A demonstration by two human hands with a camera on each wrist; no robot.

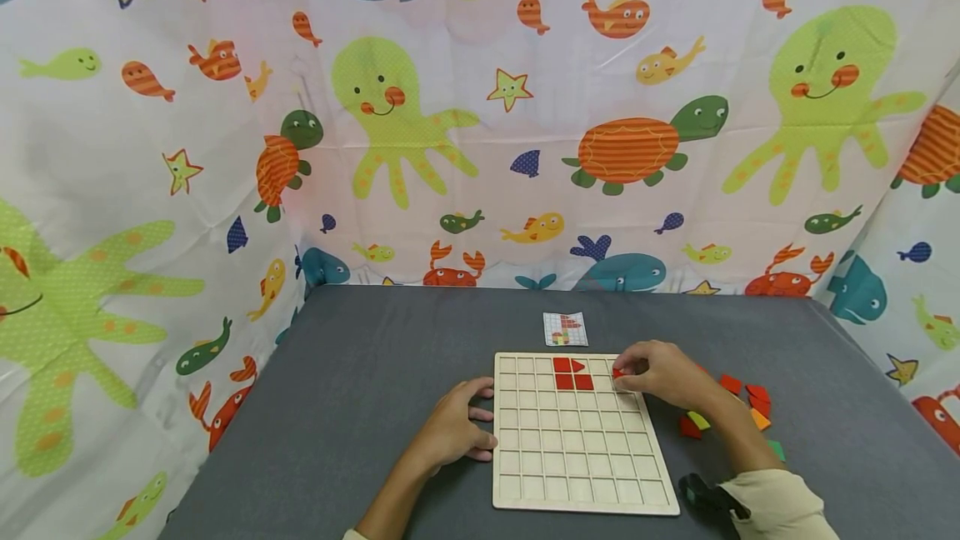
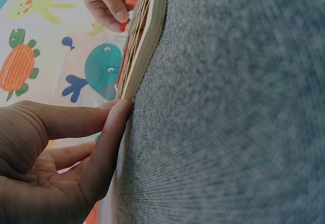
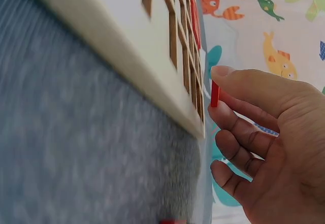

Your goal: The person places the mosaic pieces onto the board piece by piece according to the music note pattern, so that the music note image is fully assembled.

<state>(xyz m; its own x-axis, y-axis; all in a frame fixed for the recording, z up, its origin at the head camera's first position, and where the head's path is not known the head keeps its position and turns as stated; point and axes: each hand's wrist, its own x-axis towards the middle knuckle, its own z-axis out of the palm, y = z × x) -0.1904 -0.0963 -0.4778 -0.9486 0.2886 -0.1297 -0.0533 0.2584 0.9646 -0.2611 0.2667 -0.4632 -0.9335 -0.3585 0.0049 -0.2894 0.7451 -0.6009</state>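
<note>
A pale wooden grid board (image 1: 588, 465) lies on the grey table. My left hand (image 1: 452, 427) rests along its left edge, the fingers loosely spread; in the left wrist view the thumb and fingertips (image 2: 119, 113) touch the board's rim. Over the board's upper right corner, my right hand (image 1: 663, 373) pinches a small red tile (image 3: 215, 94) between thumb and forefinger, its other fingers loosely bent. The tile is seen edge-on in the right wrist view. Set in the grid's top rows are several red tiles (image 1: 575, 382), three square and one triangular.
Loose red, orange, yellow and green tiles (image 1: 759, 398) lie right of the board, partly behind the right forearm. A small printed pattern card (image 1: 557, 332) sits beyond the board's far edge. A sea-animal curtain (image 1: 465, 123) hangs behind and beside the table.
</note>
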